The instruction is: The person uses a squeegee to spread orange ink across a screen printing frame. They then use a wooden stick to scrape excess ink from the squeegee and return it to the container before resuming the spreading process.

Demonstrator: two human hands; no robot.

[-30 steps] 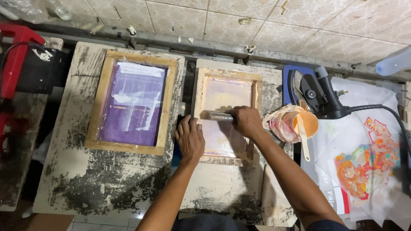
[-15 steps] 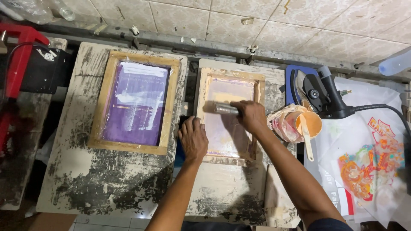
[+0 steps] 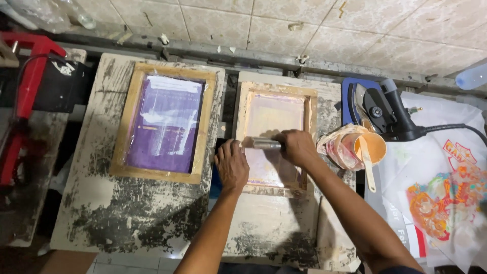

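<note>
Tiled wall behind; paint-crusted pale desk (image 3: pixel 152 223) below. Right hand (image 3: pixel 297 147) closed around metal-handled squeegee (image 3: pixel 265 144), blade lying across pale pink mesh of small wooden screen frame (image 3: pixel 276 137), about mid-frame. Left hand (image 3: pixel 232 165) flat, fingers together, pressing frame's left rail. Second wooden frame with purple mesh (image 3: pixel 165 122) just beside, to left. Plastic-wrapped cup of orange ink with stirring stick (image 3: pixel 360 149) near right hand. Black heat tool with cable (image 3: pixel 388 111) beyond cup. White sheet with red-orange printed design (image 3: pixel 441 198) at far right.
</note>
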